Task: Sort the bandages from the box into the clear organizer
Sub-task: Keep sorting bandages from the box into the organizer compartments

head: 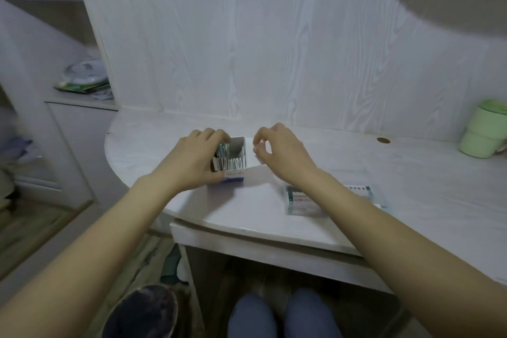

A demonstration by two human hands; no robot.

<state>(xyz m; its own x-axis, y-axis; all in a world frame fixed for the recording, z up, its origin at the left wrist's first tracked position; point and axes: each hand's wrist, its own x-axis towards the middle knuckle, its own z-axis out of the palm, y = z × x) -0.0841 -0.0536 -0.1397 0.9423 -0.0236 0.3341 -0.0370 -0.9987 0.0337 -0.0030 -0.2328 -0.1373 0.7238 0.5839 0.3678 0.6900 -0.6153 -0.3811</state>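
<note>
Both hands up at the bandage box, organizer waiting near the desk edge.

From my feed, the left hand (pixel 196 158) is wrapped around the left side of the open box (pixel 230 163), fingers curled over its far rim and thumb on the near side, so it's gripping it. The bandages (pixel 229 163) stand upright inside. The right hand (pixel 279 151) hovers just right of the box, fingertips bent in toward the thumb with a small gap between them, holding nothing I can make out. The clear organizer (pixel 304 202) lies nearer and to the right, partly under the right forearm, on the white desk (pixel 411 173). A green cup (pixel 482 132) sits far right.
</note>
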